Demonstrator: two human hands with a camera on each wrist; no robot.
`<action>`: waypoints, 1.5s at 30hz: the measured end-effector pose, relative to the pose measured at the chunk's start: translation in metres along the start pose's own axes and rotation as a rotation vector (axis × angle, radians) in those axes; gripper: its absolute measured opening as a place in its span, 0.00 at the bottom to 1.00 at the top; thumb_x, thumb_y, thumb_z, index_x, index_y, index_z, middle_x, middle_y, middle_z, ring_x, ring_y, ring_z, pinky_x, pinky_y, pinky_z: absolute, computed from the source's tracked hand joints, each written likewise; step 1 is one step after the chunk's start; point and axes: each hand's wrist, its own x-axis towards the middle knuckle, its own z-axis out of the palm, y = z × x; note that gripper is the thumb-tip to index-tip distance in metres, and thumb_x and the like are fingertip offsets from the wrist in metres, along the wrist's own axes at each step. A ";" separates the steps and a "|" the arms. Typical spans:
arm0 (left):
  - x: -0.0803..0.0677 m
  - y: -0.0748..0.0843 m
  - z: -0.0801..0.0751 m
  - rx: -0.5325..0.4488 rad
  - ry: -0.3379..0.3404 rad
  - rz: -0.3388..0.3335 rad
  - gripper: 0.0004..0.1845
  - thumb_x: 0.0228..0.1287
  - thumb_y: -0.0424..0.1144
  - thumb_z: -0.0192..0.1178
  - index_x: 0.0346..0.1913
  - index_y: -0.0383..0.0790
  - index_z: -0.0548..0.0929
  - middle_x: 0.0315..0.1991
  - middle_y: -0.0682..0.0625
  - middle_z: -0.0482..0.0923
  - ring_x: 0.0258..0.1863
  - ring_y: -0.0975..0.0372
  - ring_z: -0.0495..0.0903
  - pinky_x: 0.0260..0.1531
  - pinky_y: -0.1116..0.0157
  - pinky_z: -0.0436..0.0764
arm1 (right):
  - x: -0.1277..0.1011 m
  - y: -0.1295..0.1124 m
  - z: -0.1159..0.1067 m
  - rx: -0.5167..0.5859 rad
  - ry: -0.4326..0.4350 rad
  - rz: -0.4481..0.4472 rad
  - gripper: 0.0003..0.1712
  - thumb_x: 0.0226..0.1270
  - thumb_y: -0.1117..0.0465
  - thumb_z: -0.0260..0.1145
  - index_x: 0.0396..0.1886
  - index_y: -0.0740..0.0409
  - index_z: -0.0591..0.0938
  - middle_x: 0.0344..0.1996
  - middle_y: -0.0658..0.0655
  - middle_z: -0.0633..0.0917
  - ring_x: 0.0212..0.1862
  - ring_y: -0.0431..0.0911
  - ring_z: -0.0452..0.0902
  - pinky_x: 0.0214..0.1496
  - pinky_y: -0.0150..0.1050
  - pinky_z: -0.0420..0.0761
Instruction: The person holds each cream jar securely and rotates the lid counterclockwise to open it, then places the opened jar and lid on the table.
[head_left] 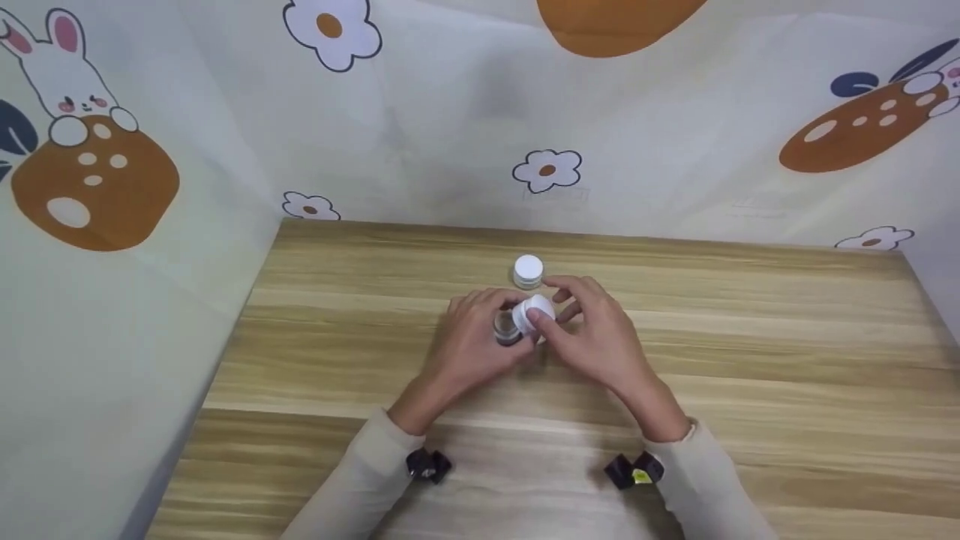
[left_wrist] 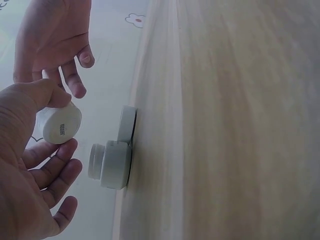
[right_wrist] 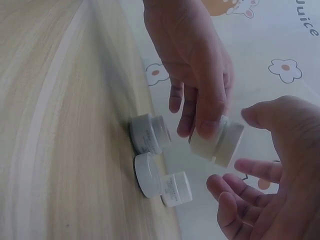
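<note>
Three small jars show in the head view, mid-table. The held jar, white-capped, sits off the table between both hands. The left hand has fingers curled on it; the right hand is close on the other side w/ fingers loosely spread, contact can't be told here. An open jar stands just under the left fingers. A capped jar stands just behind, near the far side. Backdrop cloth has rabbit, flower and carrot prints; no writing readable in this view.

Left wrist view: the left hand pinches the held jar btw. thumb and fingers, clamped on its side. The jar's base carries a small dark printed label, too tiny to read. The right hand hangs just beyond, fingers bent and apart, not on the jar. The open jar is on the table, the capped jar right behind it.

Right wrist view: the right hand is spread, palm toward the held jar, a gap between them. The left hand grips that jar from above. The open jar and capped jar stand side by side on the table; the capped one has print, blurred. Cloth lettering reads "uice", cut off.
</note>
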 end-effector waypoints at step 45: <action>-0.024 -0.008 -0.012 -0.067 0.081 0.001 0.25 0.55 0.50 0.78 0.55 0.50 0.87 0.52 0.53 0.87 0.55 0.57 0.84 0.62 0.50 0.77 | -0.012 -0.002 -0.005 0.127 -0.136 -0.097 0.21 0.62 0.61 0.79 0.54 0.57 0.85 0.44 0.51 0.91 0.41 0.42 0.88 0.53 0.52 0.87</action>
